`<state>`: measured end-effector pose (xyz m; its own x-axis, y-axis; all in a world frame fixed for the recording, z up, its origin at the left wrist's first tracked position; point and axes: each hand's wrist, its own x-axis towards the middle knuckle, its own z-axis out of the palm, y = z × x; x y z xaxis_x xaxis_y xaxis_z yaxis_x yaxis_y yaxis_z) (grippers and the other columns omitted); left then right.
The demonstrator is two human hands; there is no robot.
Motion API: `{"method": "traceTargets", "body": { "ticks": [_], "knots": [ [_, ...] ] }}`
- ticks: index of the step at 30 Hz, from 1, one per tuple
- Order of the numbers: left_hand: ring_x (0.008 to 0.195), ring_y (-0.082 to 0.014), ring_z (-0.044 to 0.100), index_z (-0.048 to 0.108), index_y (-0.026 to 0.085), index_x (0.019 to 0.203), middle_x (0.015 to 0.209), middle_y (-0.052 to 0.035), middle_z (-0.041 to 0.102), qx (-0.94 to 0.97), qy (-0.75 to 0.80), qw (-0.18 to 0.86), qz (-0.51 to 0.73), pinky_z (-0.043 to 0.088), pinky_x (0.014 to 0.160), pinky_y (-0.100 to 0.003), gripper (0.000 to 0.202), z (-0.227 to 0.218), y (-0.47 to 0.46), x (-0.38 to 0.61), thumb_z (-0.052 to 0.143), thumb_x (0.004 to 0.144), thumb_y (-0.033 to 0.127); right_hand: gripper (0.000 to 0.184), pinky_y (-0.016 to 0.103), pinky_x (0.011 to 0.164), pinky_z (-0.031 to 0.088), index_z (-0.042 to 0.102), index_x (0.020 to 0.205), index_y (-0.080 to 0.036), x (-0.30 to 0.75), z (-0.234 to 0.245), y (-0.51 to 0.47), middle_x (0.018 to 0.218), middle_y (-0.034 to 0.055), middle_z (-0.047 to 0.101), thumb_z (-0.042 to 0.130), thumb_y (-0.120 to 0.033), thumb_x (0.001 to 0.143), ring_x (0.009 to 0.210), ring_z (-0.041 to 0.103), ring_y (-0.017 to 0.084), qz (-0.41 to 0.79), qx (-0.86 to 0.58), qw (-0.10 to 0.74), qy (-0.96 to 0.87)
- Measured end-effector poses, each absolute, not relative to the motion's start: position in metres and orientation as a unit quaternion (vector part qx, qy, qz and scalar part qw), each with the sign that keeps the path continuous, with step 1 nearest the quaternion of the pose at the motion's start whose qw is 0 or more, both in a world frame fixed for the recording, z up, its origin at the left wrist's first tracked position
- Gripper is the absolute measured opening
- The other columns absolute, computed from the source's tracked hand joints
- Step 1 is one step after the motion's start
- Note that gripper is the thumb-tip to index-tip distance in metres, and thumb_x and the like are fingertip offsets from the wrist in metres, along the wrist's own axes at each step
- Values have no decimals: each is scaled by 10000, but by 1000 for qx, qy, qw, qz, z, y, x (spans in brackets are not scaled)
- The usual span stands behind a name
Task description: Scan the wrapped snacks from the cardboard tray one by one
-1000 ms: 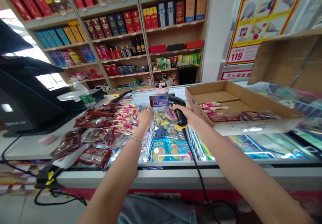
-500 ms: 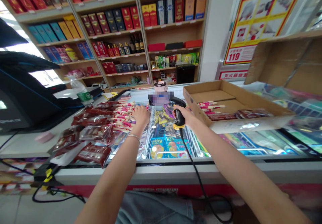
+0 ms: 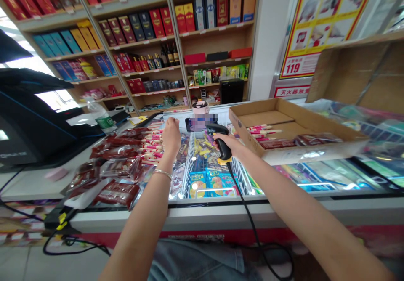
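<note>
My left hand [image 3: 171,134] is raised in a closed fist above a pile of red-and-white sausage sticks [image 3: 152,148], and nothing shows in its grip. My right hand [image 3: 229,143] is wrapped around the handle of a black-and-yellow handheld barcode scanner [image 3: 222,146]. The scanner's head points at a phone [image 3: 196,124] with a blurred screen, which stands just beyond it. Both hands are over a glass-topped chest freezer [image 3: 202,203]. Red vacuum-packed meat snacks [image 3: 117,165] lie left of my left hand.
A cardboard tray [image 3: 268,123] holding more sticks and packs sits on the freezer at right. A cash register [image 3: 28,121] and water bottle [image 3: 99,117] stand at left. The scanner's black cable [image 3: 249,216] hangs down. Shelves of boxed liquor stand behind.
My left hand has moved left and upward, from fingers reaching near the phone to a closed fist. My right hand and the scanner have shifted only slightly.
</note>
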<state>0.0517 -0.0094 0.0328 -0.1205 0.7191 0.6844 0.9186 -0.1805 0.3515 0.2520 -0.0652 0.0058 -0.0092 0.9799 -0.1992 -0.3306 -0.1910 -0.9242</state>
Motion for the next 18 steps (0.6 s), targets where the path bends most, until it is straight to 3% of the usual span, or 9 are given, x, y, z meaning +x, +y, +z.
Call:
{"method": "traceTargets", "body": {
  "ticks": [6,18],
  "knots": [
    [888,-212,612,526,161,1072,970,-118,650,-672,-550,93,-487,427,777,-301,325,31,-6,52,279,945,330,166,162,390,398,513,651,-112,250,16,-78,459,17,526,549,-127,813,395,471,73,595,-499,472,-417],
    [859,-199,615,520,145,1076,952,-124,644,-683,-502,94,-522,434,756,-296,313,31,-6,54,284,947,305,186,170,395,403,512,643,-114,252,16,-77,461,13,523,533,-137,827,393,465,74,592,-508,458,-427]
  ]
}}
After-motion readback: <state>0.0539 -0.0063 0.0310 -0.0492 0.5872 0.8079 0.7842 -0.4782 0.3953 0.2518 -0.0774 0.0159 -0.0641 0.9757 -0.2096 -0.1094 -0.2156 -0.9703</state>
